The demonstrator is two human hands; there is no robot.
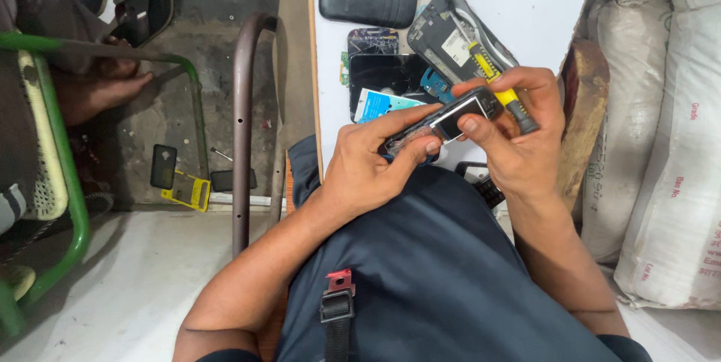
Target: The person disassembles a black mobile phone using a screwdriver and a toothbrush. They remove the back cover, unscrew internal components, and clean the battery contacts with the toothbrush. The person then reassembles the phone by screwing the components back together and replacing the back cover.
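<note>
White tabletop (526, 9) fills the upper middle of the frame, strewn with phone parts: a black back cover (367, 0), a cracked dark screen (383, 76) and an opened handset (451, 43). At centre, the left hand (372, 167) and right hand (518, 133) together clasp a small phone (451, 118), fingers curled round it. The right hand also grips a yellow-handled screwdriver (499, 84) (its shaft points up-left). White sacks (668, 144) stand at the right edge.

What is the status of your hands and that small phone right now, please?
Left hand and right hand both gripping small phone. Right also holds yellow screwdriver. Phone parts on white table behind; nothing blocking.
</note>
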